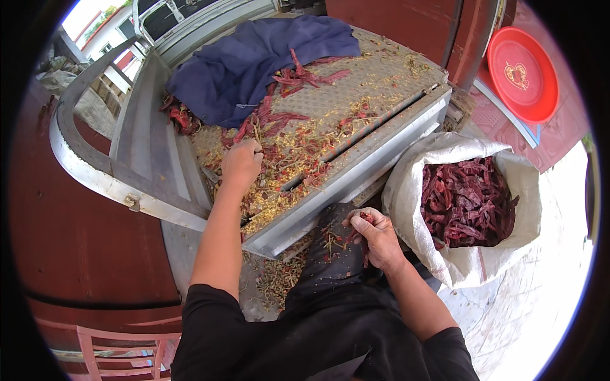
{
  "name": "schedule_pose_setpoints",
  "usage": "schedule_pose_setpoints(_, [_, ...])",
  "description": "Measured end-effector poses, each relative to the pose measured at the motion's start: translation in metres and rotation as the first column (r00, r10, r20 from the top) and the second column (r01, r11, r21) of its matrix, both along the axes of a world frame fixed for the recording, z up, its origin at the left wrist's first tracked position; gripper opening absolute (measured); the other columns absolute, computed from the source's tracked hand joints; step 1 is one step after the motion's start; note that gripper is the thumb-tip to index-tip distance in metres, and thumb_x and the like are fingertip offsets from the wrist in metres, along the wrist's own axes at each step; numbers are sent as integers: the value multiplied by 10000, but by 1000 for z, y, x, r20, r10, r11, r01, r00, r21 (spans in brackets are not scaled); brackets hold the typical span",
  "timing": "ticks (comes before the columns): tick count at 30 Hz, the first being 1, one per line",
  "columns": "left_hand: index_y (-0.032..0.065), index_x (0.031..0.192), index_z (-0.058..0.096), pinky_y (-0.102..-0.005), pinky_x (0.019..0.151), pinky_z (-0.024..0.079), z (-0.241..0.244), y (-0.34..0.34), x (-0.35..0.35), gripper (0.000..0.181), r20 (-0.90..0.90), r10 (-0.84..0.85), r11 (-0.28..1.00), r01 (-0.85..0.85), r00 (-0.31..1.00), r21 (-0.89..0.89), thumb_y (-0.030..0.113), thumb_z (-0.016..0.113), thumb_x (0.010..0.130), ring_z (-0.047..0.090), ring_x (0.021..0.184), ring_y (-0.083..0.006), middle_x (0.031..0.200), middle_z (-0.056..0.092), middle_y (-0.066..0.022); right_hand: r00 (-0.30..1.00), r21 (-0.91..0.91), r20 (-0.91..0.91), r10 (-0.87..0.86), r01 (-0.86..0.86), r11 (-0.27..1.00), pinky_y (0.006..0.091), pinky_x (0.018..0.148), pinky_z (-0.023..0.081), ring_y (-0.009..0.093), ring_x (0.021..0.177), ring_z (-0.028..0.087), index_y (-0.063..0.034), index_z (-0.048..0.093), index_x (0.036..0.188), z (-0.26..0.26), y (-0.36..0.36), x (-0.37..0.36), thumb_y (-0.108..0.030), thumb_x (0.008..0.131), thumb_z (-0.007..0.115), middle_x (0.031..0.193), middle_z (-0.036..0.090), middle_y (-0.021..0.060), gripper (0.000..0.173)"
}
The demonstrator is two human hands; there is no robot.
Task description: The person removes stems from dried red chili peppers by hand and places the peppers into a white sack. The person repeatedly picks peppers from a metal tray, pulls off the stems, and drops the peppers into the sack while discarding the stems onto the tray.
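Observation:
My left hand point(242, 164) is over the truck bed, fingers curled, beside dried red chili peppers point(259, 119). Thin stalks show at its fingertips; whether they are pinched or lie behind is unclear. Above my thigh, my right hand point(376, 233) grips dried chili pieces point(366, 217), partly hidden by the fingers. To its right stands a white woven sack point(405, 190) with a rolled-down rim, holding many dark red dried chilies point(467, 205). A dark blue cloth point(267, 57) lies over part of the chili heap on the bed.
Yellow seeds and stem bits point(267, 205) litter the patterned metal truck bed point(381, 71). A raised metal side rail point(86, 166) curves along the left. At the upper right is a red plastic basin point(543, 85). A pink chair point(124, 352) stands at the lower left.

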State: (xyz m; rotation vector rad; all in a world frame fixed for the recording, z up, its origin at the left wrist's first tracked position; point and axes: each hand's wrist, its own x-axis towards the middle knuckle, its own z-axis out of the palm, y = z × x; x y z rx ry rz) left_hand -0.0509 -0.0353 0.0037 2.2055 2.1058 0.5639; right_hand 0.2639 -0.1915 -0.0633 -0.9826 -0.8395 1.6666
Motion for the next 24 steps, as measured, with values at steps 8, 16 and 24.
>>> schedule_pose_setpoints(8, [-5,1019,655,-297,765,515,12,-44,12,122,730,-54,993,113,681,-32,73,689,932,659,816,-134,901,708,-65,997,16,-60,55,-54,998,245,655,491,79,720,601,-29,636,1193,17,9,-11,-120,976,684,819,638,-1,240])
schedule_pose_setpoints(16, [-7,1019,670,-263,787,519,1,-117,84,92,947,-56,860,497,317,-115,16,692,933,641,877,-87,929,701,-27,996,195,65,54,-66,979,235,634,478,62,689,579,-12,680,1146,50,30,-40,-152,948,744,794,624,-10,250])
schedule_pose_setpoints(24, [73,1110,730,-465,1008,460,10,-61,6,225,-88,-49,982,64,995,175,164,683,910,654,1093,-329,1099,723,-107,893,274,320,-316,232,933,264,700,501,118,767,620,5,695,1119,57,16,74,-151,938,746,869,658,41,244])
